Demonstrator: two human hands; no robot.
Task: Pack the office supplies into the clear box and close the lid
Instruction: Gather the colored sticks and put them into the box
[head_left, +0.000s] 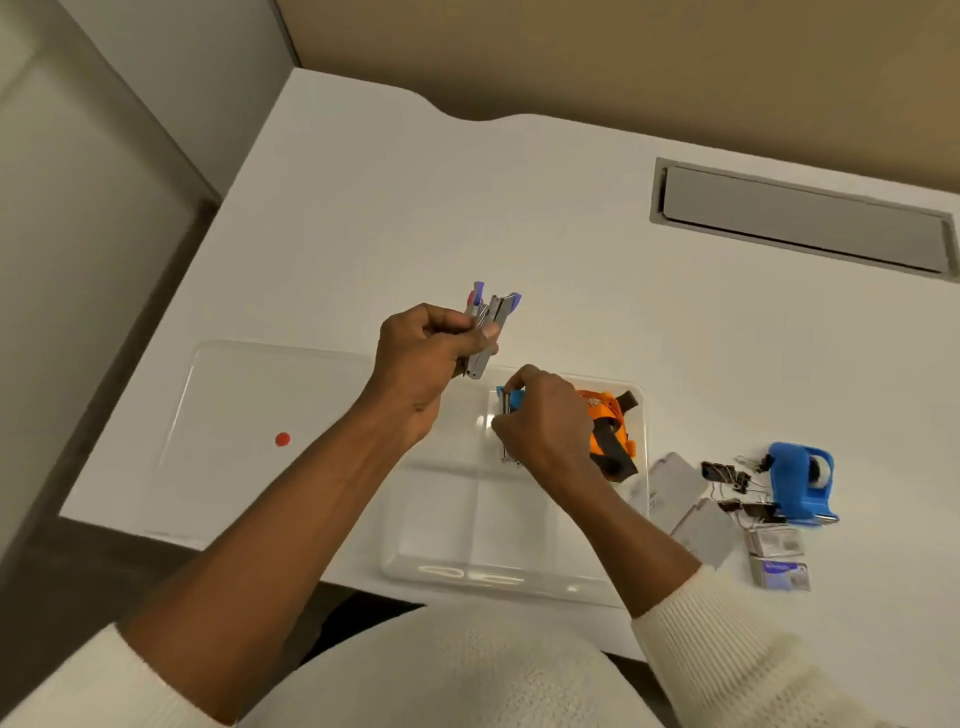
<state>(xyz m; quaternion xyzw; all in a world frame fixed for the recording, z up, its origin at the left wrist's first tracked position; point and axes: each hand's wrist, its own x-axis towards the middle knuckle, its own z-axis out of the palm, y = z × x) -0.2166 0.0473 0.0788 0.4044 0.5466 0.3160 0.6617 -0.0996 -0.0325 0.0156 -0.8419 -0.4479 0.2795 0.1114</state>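
The person stands over the white worktop (363, 234) with the clear box (519, 571) open at the near edge and its lid (249, 395), marked by a red dot, lying flat just to the left. The right hand (545, 431) is down inside the box's far section, fingers pinched on a small blue stapler (511, 402) beside an orange and black item (610, 436) already packed. The left hand (421, 364) is raised above the box, fingers curled tight around a bundle of staplers (491, 322), some with purple tips. To my eye the good move is to set the blue one flat against the divider before letting go, then feed the bundle in one at a time. The blue tape dispenser (800, 480), binder clips (727, 475) and staple packets (779, 561) wait to the right of the box.
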